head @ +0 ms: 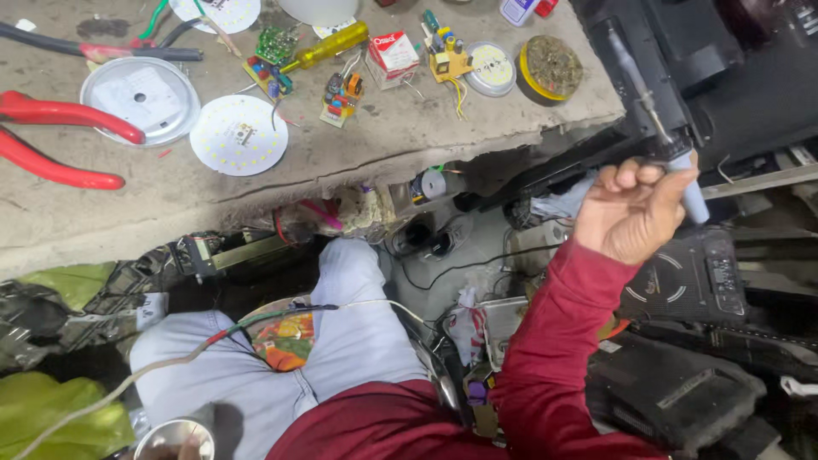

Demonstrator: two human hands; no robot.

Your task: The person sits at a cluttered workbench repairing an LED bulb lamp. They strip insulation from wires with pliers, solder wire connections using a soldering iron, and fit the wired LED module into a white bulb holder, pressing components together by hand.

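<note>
Beyond the counter's [409,145] right edge, a soldering iron [660,128] is being gripped by the clenched fingers [635,175] of the right hand [630,213], tip raised away from the circuit boards [273,60]. Nothing is being soldered yet. The left hand is out of view.

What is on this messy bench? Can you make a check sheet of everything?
Surface: worn, dusty grey bench, front edge cracked.
Job's things: right hand grips a soldering iron with a grey handle, tip pointing away.
Clutter: round white LED boards, silver round housing, red-handled pliers, yellow screwdriver, small circuit boards, round tin.
Grippers: right hand closed on the iron; left hand not in view.
Cables: white and green wires cross the lap.
Surroundings: black appliances and scrap on the floor.
</note>
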